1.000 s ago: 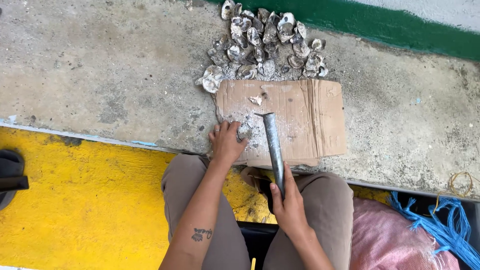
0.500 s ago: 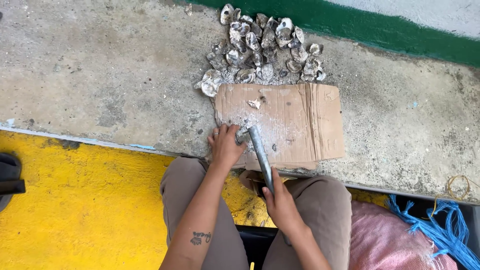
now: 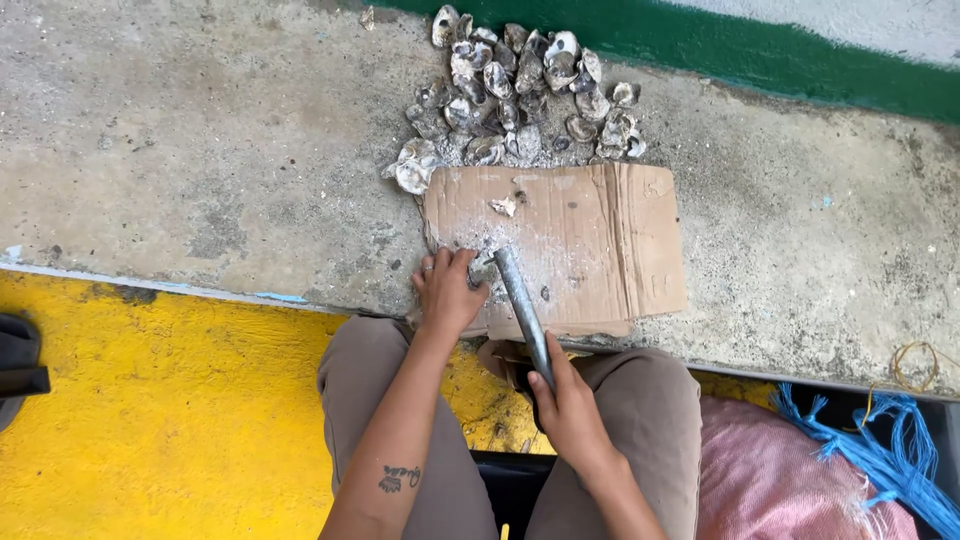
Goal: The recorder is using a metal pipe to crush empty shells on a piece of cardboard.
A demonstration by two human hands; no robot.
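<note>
My left hand (image 3: 446, 291) presses a small grey oyster shell (image 3: 481, 268) onto the near left corner of a flat piece of brown cardboard (image 3: 590, 235). My right hand (image 3: 568, 406) grips the lower end of a grey metal rod (image 3: 522, 308). The rod slants up and left, and its tip touches the shell beside my left fingers. White shell grit lies around that spot. A small shell fragment (image 3: 504, 206) rests further back on the cardboard. A heap of oyster shells (image 3: 520, 90) lies just beyond the cardboard's far edge.
The cardboard lies on a rough concrete ledge (image 3: 200, 170) with a green painted band (image 3: 800, 60) behind. Below the ledge is a yellow surface (image 3: 160, 420). A pink sack (image 3: 790, 480) and blue rope (image 3: 890, 450) sit at my right. A dark object (image 3: 20, 365) is at the left edge.
The rod has swung down and left, from standing over the cardboard's middle to touching the shell by my left hand. My left hand has stayed on the shell.
</note>
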